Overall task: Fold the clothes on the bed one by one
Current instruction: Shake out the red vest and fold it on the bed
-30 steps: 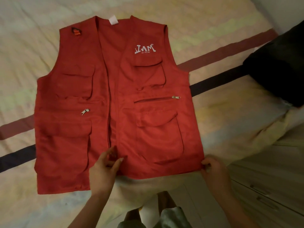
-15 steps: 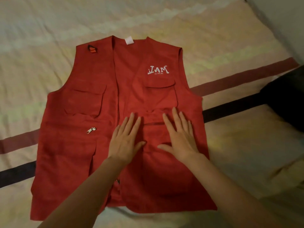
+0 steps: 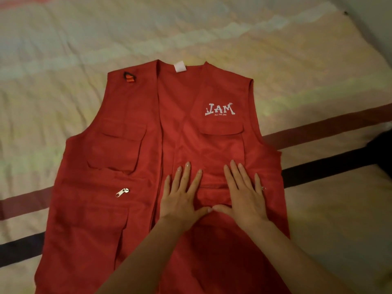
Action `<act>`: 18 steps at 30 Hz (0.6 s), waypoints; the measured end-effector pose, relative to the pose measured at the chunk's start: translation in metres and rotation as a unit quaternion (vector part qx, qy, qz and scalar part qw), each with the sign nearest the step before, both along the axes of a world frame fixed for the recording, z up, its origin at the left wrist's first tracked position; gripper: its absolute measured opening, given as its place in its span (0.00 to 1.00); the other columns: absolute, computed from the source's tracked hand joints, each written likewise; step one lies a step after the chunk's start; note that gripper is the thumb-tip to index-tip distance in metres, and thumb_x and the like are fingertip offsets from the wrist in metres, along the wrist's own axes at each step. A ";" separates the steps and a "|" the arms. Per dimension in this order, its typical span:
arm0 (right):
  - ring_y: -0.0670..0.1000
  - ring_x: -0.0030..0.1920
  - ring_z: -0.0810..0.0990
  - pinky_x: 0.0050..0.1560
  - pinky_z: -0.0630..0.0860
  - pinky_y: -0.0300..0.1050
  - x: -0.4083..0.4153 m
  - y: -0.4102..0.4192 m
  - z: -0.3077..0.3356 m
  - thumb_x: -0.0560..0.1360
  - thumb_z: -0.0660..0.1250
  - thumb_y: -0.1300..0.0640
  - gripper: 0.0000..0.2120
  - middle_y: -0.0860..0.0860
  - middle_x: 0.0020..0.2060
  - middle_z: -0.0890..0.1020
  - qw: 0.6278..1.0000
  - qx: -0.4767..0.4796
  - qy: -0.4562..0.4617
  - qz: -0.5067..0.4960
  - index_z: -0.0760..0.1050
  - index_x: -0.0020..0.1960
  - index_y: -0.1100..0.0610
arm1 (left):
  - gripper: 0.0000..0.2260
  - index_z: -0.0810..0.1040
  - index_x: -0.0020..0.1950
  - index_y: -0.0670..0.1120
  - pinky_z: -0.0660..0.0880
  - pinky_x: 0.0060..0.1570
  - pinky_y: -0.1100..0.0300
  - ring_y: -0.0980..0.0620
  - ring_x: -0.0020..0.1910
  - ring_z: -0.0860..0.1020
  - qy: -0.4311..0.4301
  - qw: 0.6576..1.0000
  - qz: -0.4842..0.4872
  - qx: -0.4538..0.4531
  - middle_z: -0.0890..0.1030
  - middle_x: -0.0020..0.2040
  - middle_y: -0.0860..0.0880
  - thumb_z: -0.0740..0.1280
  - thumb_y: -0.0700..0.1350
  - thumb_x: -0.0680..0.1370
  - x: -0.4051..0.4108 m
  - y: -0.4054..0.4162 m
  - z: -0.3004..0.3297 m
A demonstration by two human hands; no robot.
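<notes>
A bed [image 3: 63, 60] fills the view, covered by a pale quilted spread with faint pastel bands. Two dark stripes, one maroon [image 3: 318, 129] and one near black [image 3: 318, 168], run across the spread from the lower left edge up toward the right edge, passing under the garment.

A red vest [image 3: 101, 219] lies flat and face up in the middle of the bed, neck toward the far edge and hem toward the near edge. Its front opening runs down the centre. It has flap pockets on both front panels. A white logo reading "JAM" [image 3: 220, 109] sits on the chest of the panel at the right of the view. A small white label [image 3: 179, 66] shows inside the neck. A black and orange loop [image 3: 129, 77] sits on the shoulder at the left of the view. A silver zip pull [image 3: 122, 192] lies on the left panel below the chest pocket.

A dark object [image 3: 381, 149] shows at the right edge of the bed, too cut off to identify.

Both bare hands rest palm down on the vest's right panel, below the logo pocket. The left hand [image 3: 181, 200] lies just beside the centre opening, its grip spread flat with fingers straight and slightly fanned. The right hand [image 3: 244, 198] lies next to it, its grip likewise spread flat against the cloth. The two thumb tips meet between the hands.
</notes>
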State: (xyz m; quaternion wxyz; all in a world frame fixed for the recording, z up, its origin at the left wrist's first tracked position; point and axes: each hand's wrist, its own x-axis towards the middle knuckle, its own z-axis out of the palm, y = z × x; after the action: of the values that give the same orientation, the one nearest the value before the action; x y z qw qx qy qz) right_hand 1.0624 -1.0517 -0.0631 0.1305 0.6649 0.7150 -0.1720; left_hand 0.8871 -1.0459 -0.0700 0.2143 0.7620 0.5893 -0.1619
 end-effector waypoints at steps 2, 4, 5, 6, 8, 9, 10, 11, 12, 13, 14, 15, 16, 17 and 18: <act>0.55 0.69 0.68 0.69 0.57 0.58 0.000 0.002 0.001 0.54 0.70 0.29 0.53 0.56 0.70 0.68 1.000 -0.005 -0.006 0.014 0.67 0.70 0.59 | 0.40 0.38 0.76 0.57 0.41 0.73 0.48 0.48 0.77 0.43 -0.035 0.997 -0.016 0.061 0.37 0.78 0.48 0.51 0.71 0.72 -0.010 -0.002 -0.002; 0.57 0.68 0.70 0.66 0.56 0.58 -0.001 0.006 0.005 0.53 0.72 0.30 0.53 0.58 0.69 0.70 0.999 0.003 -0.015 0.035 0.70 0.68 0.62 | 0.37 0.53 0.77 0.56 0.50 0.71 0.48 0.45 0.76 0.57 -0.071 0.994 -0.005 0.087 0.52 0.78 0.46 0.54 0.69 0.72 -0.024 -0.005 0.000; 0.57 0.68 0.69 0.66 0.56 0.59 -0.002 0.010 0.007 0.55 0.70 0.30 0.51 0.58 0.69 0.70 0.999 0.017 -0.017 0.042 0.70 0.68 0.62 | 0.36 0.56 0.77 0.56 0.51 0.70 0.48 0.45 0.75 0.58 -0.081 0.992 0.015 0.093 0.55 0.78 0.46 0.55 0.68 0.71 -0.033 -0.004 0.001; 0.56 0.70 0.67 0.67 0.55 0.59 -0.005 0.016 0.012 0.58 0.66 0.30 0.49 0.58 0.69 0.70 0.998 0.027 -0.014 0.050 0.69 0.69 0.62 | 0.35 0.56 0.77 0.57 0.51 0.70 0.49 0.45 0.75 0.58 -0.084 0.991 0.044 0.091 0.55 0.78 0.46 0.55 0.68 0.71 -0.043 -0.003 0.002; 0.54 0.73 0.61 0.72 0.52 0.57 -0.017 0.034 0.025 0.65 0.61 0.32 0.45 0.56 0.72 0.65 0.996 0.039 0.003 0.077 0.63 0.73 0.59 | 0.35 0.54 0.77 0.59 0.50 0.71 0.49 0.46 0.75 0.55 -0.089 0.984 0.116 0.105 0.53 0.78 0.47 0.54 0.68 0.72 -0.064 0.002 0.006; 0.53 0.75 0.55 0.73 0.48 0.55 -0.025 0.046 0.031 0.69 0.59 0.33 0.43 0.54 0.75 0.59 0.994 0.042 0.019 0.095 0.57 0.75 0.57 | 0.34 0.53 0.77 0.59 0.50 0.72 0.49 0.46 0.76 0.54 -0.087 0.979 0.146 0.114 0.51 0.78 0.48 0.53 0.68 0.72 -0.075 0.004 0.007; 0.52 0.76 0.47 0.73 0.43 0.54 -0.035 0.060 0.036 0.72 0.58 0.35 0.41 0.52 0.76 0.51 0.993 0.032 0.036 0.112 0.50 0.77 0.55 | 0.34 0.53 0.77 0.59 0.50 0.72 0.48 0.47 0.76 0.52 -0.084 0.975 0.170 0.117 0.50 0.78 0.48 0.52 0.69 0.72 -0.086 0.008 0.010; 0.50 0.76 0.41 0.73 0.39 0.53 -0.048 0.073 0.040 0.75 0.57 0.36 0.40 0.50 0.77 0.45 0.991 0.010 0.051 0.126 0.45 0.77 0.53 | 0.35 0.53 0.77 0.59 0.51 0.72 0.47 0.47 0.76 0.52 -0.082 0.971 0.192 0.117 0.49 0.78 0.48 0.51 0.69 0.72 -0.097 0.011 0.012; 0.50 0.76 0.38 0.73 0.37 0.52 -0.060 0.086 0.042 0.76 0.56 0.38 0.38 0.49 0.77 0.43 0.988 0.007 0.061 0.141 0.42 0.77 0.52 | 0.35 0.53 0.77 0.59 0.51 0.72 0.46 0.46 0.77 0.52 -0.079 0.966 0.213 0.120 0.49 0.78 0.48 0.50 0.69 0.72 -0.108 0.014 0.014; 0.50 0.76 0.39 0.73 0.38 0.52 -0.074 0.098 0.042 0.77 0.56 0.39 0.37 0.50 0.77 0.43 0.985 0.014 0.069 0.155 0.43 0.77 0.52 | 0.35 0.53 0.77 0.59 0.51 0.72 0.45 0.45 0.77 0.52 -0.075 0.961 0.234 0.125 0.50 0.78 0.47 0.50 0.69 0.71 -0.120 0.017 0.015; 0.51 0.76 0.40 0.73 0.39 0.52 -0.087 0.111 0.042 0.77 0.57 0.40 0.37 0.50 0.77 0.45 0.982 0.025 0.076 0.170 0.44 0.77 0.52 | 0.35 0.53 0.77 0.58 0.51 0.72 0.45 0.45 0.77 0.53 -0.069 0.956 0.255 0.131 0.51 0.78 0.47 0.49 0.69 0.71 -0.132 0.019 0.016; 0.51 0.76 0.42 0.73 0.40 0.52 -0.101 0.123 0.041 0.77 0.58 0.41 0.36 0.50 0.77 0.46 0.979 0.031 0.078 0.187 0.45 0.77 0.52 | 0.35 0.53 0.77 0.58 0.51 0.72 0.44 0.44 0.77 0.53 -0.063 0.950 0.275 0.137 0.51 0.78 0.46 0.49 0.69 0.71 -0.143 0.019 0.016; 0.52 0.76 0.44 0.74 0.41 0.52 -0.114 0.136 0.040 0.77 0.58 0.42 0.35 0.51 0.77 0.47 0.975 0.037 0.077 0.206 0.46 0.77 0.51 | 0.35 0.53 0.77 0.58 0.51 0.72 0.44 0.44 0.76 0.53 -0.058 0.943 0.296 0.140 0.51 0.78 0.46 0.49 0.69 0.71 -0.155 0.019 0.016; 0.52 0.76 0.45 0.74 0.43 0.52 -0.127 0.148 0.038 0.77 0.59 0.43 0.35 0.51 0.77 0.48 0.971 0.041 0.072 0.223 0.46 0.77 0.51 | 0.35 0.53 0.77 0.58 0.51 0.72 0.44 0.44 0.76 0.53 -0.055 0.935 0.319 0.141 0.52 0.78 0.45 0.49 0.69 0.71 -0.166 0.016 0.017; 0.52 0.76 0.46 0.74 0.44 0.52 -0.140 0.161 0.038 0.77 0.59 0.43 0.35 0.51 0.77 0.49 0.968 0.049 0.067 0.239 0.46 0.77 0.51 | 0.35 0.53 0.77 0.59 0.52 0.72 0.44 0.43 0.76 0.53 -0.052 0.929 0.340 0.139 0.52 0.78 0.45 0.49 0.69 0.71 -0.178 0.013 0.016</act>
State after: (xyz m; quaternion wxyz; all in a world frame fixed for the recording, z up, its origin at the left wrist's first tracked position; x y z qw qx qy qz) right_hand 0.9221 -0.8910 -0.0256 0.0868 0.4674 0.8677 -0.1450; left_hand 0.7092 -1.0332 -0.0539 0.1790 0.5452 0.8178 0.0439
